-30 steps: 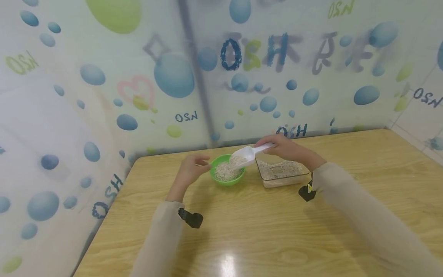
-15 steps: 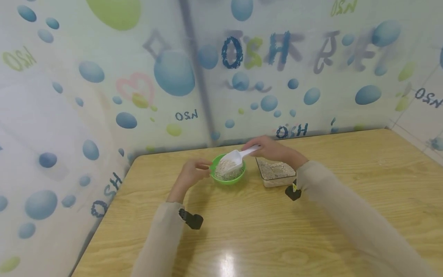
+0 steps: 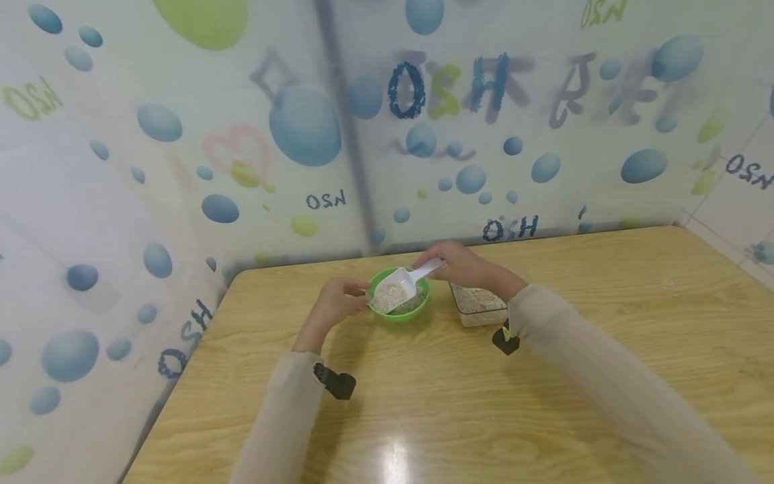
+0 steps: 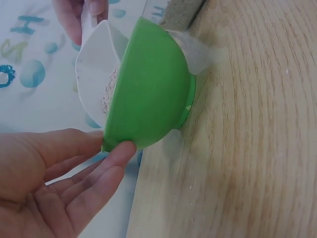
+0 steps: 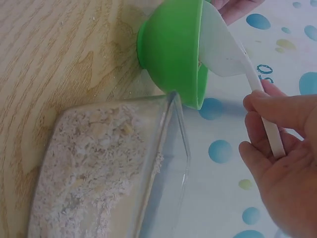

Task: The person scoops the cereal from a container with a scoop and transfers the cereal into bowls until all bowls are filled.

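My right hand [image 3: 457, 263] grips the handle of a white plastic scoop [image 5: 225, 47], thumb on one side and fingers curled round the other. Pale oat-like flakes [image 3: 390, 296] lie in the scoop, which is tilted down over a green bowl [image 4: 148, 84]. More flakes show in the bowl beneath it. At the bowl's left rim, my left hand [image 3: 336, 302] pinches the edge between thumb and fingertips. The bowl stands upright on its foot on the wooden table. Part of its inside is hidden by the scoop.
Right of the bowl stands a clear rectangular container [image 5: 94, 163] with more flakes in it, partly hidden by my right forearm in the head view. The wooden table [image 3: 423, 396] meets a bubble-patterned wall covering [image 3: 514, 121] at its far edge.
My right hand has moved left with the scoop, from the bowl's right edge to above its middle, and the scoop now points further down. The left hand stays at the rim.
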`<state>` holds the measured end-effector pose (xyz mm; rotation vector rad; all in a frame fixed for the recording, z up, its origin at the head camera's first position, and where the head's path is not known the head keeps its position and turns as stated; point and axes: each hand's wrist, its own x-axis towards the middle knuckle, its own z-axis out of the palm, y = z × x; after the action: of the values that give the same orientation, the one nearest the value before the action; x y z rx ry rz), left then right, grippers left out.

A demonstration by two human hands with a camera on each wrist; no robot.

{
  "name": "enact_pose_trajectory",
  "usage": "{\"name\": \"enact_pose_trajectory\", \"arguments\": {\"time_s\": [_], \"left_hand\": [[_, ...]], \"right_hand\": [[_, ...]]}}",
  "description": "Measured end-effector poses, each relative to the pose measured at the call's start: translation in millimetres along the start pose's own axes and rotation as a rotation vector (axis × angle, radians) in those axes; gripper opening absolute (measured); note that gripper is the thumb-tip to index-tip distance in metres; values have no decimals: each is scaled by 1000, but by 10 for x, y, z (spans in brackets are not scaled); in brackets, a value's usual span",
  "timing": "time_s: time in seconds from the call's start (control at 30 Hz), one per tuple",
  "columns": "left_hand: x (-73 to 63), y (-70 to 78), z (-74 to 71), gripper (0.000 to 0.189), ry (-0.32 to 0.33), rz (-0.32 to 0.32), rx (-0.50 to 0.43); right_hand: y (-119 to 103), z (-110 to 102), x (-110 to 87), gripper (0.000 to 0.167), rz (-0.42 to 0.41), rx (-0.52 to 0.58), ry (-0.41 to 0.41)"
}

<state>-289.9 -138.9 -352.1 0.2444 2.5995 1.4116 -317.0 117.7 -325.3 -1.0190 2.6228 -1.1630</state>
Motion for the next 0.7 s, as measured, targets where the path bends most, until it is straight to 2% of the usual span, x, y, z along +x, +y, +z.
{"name": "enact_pose_trajectory", "arguments": {"time_s": [0.47,0.7], "left_hand": [[2,-3,-5,33,-6,-2,4],[-9,8,-1,34,-9,-4,0]], "right_hand": [[-112,-136,-105,26,-21,-90,-5],[-136,-220,-154,23,-91,-180,22]]}}
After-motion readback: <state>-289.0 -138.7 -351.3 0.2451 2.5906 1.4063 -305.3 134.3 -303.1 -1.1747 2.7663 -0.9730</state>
